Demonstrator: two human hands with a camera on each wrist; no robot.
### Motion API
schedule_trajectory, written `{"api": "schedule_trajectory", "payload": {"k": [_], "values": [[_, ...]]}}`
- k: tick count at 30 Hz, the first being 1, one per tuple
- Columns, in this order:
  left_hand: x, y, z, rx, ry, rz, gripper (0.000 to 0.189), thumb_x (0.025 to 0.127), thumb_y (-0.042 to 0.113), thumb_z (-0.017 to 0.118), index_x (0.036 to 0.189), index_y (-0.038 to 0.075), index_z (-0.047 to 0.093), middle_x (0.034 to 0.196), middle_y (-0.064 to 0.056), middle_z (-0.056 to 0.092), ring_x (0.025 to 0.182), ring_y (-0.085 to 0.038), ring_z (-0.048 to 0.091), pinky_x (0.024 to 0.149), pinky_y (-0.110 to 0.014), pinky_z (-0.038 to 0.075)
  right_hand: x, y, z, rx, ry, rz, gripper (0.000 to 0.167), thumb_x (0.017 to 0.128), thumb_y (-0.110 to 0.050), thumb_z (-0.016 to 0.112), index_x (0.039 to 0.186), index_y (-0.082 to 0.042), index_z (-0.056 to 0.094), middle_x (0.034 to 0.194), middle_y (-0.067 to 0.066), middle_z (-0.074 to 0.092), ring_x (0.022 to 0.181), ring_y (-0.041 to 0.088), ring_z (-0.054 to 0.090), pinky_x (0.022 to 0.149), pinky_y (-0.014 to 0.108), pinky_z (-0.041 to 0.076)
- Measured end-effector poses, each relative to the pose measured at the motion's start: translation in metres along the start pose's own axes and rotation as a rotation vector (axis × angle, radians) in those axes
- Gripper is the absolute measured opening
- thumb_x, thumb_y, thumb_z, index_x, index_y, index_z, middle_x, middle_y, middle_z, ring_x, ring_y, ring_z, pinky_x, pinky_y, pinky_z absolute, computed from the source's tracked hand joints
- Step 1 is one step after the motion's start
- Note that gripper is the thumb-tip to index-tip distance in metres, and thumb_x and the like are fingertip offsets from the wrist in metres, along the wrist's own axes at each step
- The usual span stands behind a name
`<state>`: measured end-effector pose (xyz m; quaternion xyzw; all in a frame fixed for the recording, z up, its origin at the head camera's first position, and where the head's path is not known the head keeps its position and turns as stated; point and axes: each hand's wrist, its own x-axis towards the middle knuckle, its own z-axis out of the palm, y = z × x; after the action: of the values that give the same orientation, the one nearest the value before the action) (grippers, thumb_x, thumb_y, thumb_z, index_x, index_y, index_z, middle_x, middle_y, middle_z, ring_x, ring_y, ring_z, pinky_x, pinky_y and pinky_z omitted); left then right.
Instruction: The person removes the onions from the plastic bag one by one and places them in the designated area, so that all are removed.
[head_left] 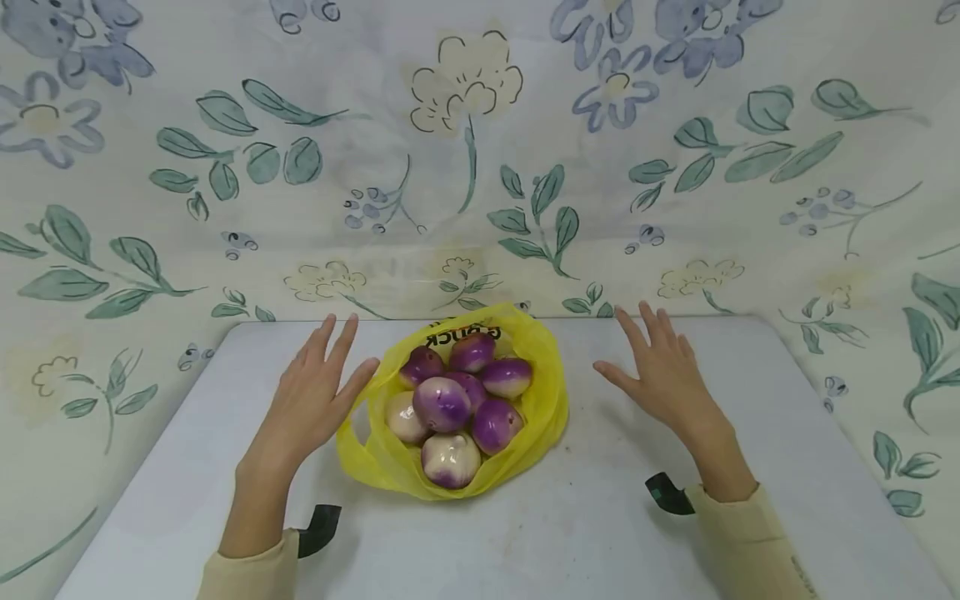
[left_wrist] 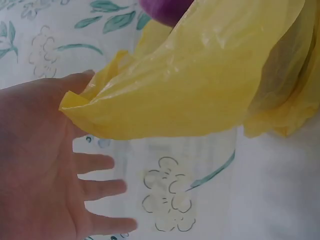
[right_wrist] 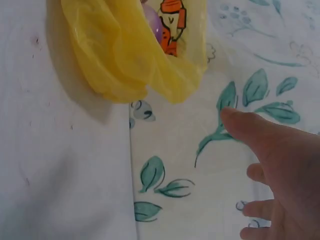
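Left hand (head_left: 306, 404) and right hand (head_left: 667, 390) on either side of the yellow bag (head_left: 550, 400), fingers (head_left: 343, 338) straight and apart.

The left arm (head_left: 262, 492) and right arm (head_left: 723, 462) reach forward, well apart. The left grip (head_left: 311, 396) has straight, spread fingers and its thumb angled inward; the right grip (head_left: 667, 383) has fanned fingers, thumb also pointing inward.

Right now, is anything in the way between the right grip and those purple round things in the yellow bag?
Yes, going sideways: the right side of the yellow bag stands between the right grip and the purple-and-white vegetables. From above, nothing visible blocks them, because the bag's mouth is open.
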<state>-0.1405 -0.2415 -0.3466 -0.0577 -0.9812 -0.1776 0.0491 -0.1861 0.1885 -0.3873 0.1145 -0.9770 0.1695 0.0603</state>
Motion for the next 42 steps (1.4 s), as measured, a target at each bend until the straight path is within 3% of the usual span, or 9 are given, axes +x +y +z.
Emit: {"api": "schedule_trajectory", "payload": {"k": [2, 5, 9, 13, 22, 27, 35, 42], "values": [[0.000, 0.001, -0.001, -0.014, -0.028, -0.004, 0.074, 0.100, 0.060, 0.034, 0.159, 0.026, 0.004, 0.163, -0.022, 0.014, 0.144, -0.051, 0.022, 0.105, -0.078, 0.023, 0.001, -0.004, 0.002, 0.004, 0.007, -0.015, 0.084, 0.092, -0.057, 0.057, 0.157, -0.018, 0.021, 0.163, 0.022, 0.012, 0.148, 0.049, 0.012, 0.110, 0.075, 0.019], [-0.001, 0.002, -0.002, -0.039, -0.061, -0.004, 0.074, 0.099, 0.061, 0.036, 0.159, 0.031, 0.004, 0.154, -0.022, 0.035, 0.130, -0.046, 0.046, 0.097, -0.072, 0.040, 0.003, -0.011, 0.004, 0.006, 0.014, -0.035, 0.084, 0.092, -0.056, 0.059, 0.156, -0.017, 0.023, 0.162, 0.023, 0.016, 0.145, 0.049, 0.021, 0.107, 0.074, 0.028], [0.000, 0.001, -0.002, -0.067, -0.078, 0.028, 0.073, 0.098, 0.060, 0.041, 0.158, 0.032, 0.012, 0.126, -0.016, 0.062, 0.096, -0.029, 0.064, 0.079, -0.048, 0.055, 0.006, -0.023, 0.004, 0.036, 0.004, -0.051, 0.083, 0.091, -0.055, 0.060, 0.157, -0.020, 0.023, 0.161, 0.022, 0.021, 0.138, 0.049, 0.034, 0.101, 0.072, 0.038], [0.002, -0.001, -0.001, -0.093, -0.109, 0.051, 0.070, 0.097, 0.058, 0.047, 0.156, 0.028, 0.024, 0.108, -0.012, 0.070, 0.079, -0.017, 0.060, 0.066, -0.031, 0.049, 0.009, -0.036, 0.004, 0.085, -0.011, -0.073, 0.080, 0.091, -0.053, 0.062, 0.155, -0.024, 0.026, 0.157, 0.020, 0.031, 0.135, 0.046, 0.041, 0.097, 0.067, 0.045], [0.004, -0.001, 0.002, -0.088, -0.134, 0.087, 0.056, 0.097, 0.051, 0.054, 0.143, 0.020, 0.051, 0.092, -0.005, 0.070, 0.066, -0.011, 0.056, 0.057, -0.023, 0.049, 0.013, -0.065, 0.013, 0.137, 0.015, -0.190, 0.068, 0.090, -0.049, 0.066, 0.147, -0.022, 0.041, 0.144, 0.012, 0.049, 0.122, 0.035, 0.058, 0.093, 0.054, 0.054], [0.006, -0.002, 0.004, -0.095, -0.130, 0.080, 0.052, 0.097, 0.046, 0.056, 0.140, 0.017, 0.055, 0.081, -0.001, 0.068, 0.062, -0.011, 0.055, 0.055, -0.024, 0.049, 0.014, -0.079, 0.019, 0.176, 0.001, -0.261, 0.065, 0.091, -0.048, 0.065, 0.146, -0.022, 0.043, 0.140, 0.012, 0.053, 0.118, 0.032, 0.060, 0.093, 0.050, 0.055], [0.007, -0.002, 0.005, -0.081, -0.094, 0.105, 0.046, 0.098, 0.039, 0.058, 0.137, 0.016, 0.058, 0.080, -0.003, 0.069, 0.060, -0.010, 0.055, 0.053, -0.023, 0.048, 0.013, -0.107, 0.024, 0.302, -0.095, -0.260, 0.061, 0.089, -0.048, 0.067, 0.143, -0.029, 0.046, 0.140, 0.007, 0.053, 0.121, 0.027, 0.059, 0.097, 0.047, 0.054], [0.007, -0.001, 0.006, -0.069, -0.084, 0.095, 0.045, 0.097, 0.037, 0.060, 0.135, 0.014, 0.059, 0.081, -0.003, 0.069, 0.059, -0.010, 0.054, 0.053, -0.022, 0.048, 0.014, -0.127, 0.033, 0.292, -0.125, -0.299, 0.063, 0.088, -0.049, 0.068, 0.143, -0.028, 0.046, 0.137, 0.003, 0.053, 0.119, 0.022, 0.060, 0.098, 0.042, 0.054]]}}
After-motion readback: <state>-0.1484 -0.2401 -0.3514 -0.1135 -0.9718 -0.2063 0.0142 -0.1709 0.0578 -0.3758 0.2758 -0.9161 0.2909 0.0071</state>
